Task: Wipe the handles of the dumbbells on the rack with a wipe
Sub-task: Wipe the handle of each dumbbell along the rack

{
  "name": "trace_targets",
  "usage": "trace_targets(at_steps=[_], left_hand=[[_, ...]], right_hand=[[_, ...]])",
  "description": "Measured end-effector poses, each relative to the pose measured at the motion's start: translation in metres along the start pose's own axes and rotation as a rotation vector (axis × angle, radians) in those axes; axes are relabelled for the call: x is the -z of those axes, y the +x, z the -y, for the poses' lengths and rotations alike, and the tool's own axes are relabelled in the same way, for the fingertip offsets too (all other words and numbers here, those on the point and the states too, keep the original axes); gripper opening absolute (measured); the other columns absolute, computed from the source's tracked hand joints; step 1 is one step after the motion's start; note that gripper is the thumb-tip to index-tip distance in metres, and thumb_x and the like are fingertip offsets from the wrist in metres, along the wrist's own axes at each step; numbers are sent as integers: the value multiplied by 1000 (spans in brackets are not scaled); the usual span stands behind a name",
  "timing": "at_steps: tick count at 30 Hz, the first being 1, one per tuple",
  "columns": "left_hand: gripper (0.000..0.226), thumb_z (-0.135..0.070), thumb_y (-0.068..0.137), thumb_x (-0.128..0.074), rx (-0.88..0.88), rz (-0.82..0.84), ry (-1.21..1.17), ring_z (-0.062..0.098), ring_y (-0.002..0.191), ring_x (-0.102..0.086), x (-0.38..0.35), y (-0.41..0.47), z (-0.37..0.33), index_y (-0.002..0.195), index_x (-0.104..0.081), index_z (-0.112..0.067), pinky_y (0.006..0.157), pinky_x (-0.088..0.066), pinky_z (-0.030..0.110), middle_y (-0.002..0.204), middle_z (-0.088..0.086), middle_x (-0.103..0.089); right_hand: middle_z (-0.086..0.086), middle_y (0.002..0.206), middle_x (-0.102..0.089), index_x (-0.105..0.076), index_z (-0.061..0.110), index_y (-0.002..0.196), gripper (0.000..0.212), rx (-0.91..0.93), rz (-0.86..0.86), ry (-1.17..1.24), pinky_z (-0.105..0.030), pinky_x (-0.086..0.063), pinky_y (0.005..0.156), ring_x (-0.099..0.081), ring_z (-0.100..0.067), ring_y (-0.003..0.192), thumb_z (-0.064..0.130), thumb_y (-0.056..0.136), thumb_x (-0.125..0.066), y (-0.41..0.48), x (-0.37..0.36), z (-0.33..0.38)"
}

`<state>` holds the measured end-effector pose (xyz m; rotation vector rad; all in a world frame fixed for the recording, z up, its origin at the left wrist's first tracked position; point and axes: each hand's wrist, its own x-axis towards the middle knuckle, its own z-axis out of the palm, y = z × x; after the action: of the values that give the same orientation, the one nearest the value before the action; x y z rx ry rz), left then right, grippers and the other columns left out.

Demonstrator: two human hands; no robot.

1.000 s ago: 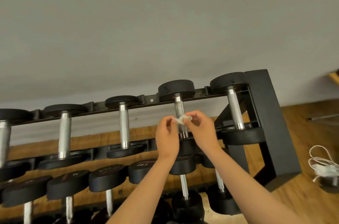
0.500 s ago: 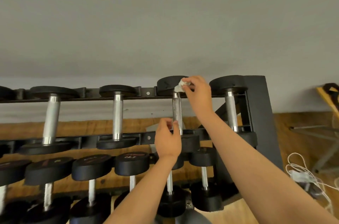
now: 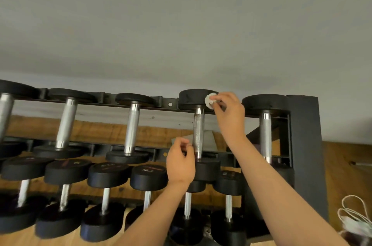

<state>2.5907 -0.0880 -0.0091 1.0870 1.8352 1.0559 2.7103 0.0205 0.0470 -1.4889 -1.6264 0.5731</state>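
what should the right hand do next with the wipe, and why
Probably lower the wipe off the dumbbell head onto the knurled handle just below and wrap it round. The right hand pinches the wipe up at the black head's rim, not on the steel. The left hand sits beside the handle's near end; whether it grips is unclear.

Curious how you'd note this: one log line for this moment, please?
right hand: pinches wipe | wipe: at dumbbell head | left hand: curled beside handle, contact unclear

Edges crop the leftmost dumbbell (image 3: 5,113) and white cable (image 3: 354,225); we cannot tell whether the left hand (image 3: 181,165) grips the handle (image 3: 198,131).
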Motion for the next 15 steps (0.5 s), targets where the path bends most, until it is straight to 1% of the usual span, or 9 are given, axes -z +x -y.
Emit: trace_targets(at_steps=[3,6,9,11,13,15], left_hand=[[10,-19,96,-51,6,-11,17,4,64,-53,-1,-2,1,90,-55,-26,61,-38,16,76,-8,-60],[10,-18,97,-51,18,-16,13,4,64,-54,-1,0,0,90,-56,-25,61,-37,14,76,-7,-60],[10,-19,97,-51,20,-22,7,3,60,-52,-2,0,1,89,-56,-23,59,-36,15,71,-7,-58],[10,-19,97,-51,24,-28,9,4,61,-52,-2,0,0,89,-56,-22,60,-37,17,72,-7,-58],[11,-19,97,-51,19,-35,4,5,63,-52,-2,-1,1,87,-56,-23,61,-37,18,73,-7,-58],[12,-19,97,-51,27,-32,-1,6,64,-54,-2,-1,2,87,-55,-24,62,-38,19,74,-7,-60]], right_hand=[[5,103,-55,-71,10,100,14,-30,-9,6,-17,-47,85,-60,-13,92,5,88,-65,21,-1,4],[4,104,-55,-71,10,98,15,-26,-3,38,-14,-46,88,-59,-12,96,2,87,-66,10,0,-1],[2,107,-57,-70,12,99,19,-86,-16,120,-8,-45,89,-59,-8,98,-2,86,-66,-10,1,-8],[-1,107,-58,-70,11,100,18,-144,-51,204,-7,-45,87,-60,-7,97,-1,87,-65,1,0,-8],[-4,107,-60,-69,13,99,19,-178,-68,272,-7,-45,86,-60,-3,93,-1,87,-64,14,2,-6],[-2,107,-60,-68,14,99,21,-196,-62,289,-6,-45,86,-59,3,93,-3,87,-63,12,5,-6]])
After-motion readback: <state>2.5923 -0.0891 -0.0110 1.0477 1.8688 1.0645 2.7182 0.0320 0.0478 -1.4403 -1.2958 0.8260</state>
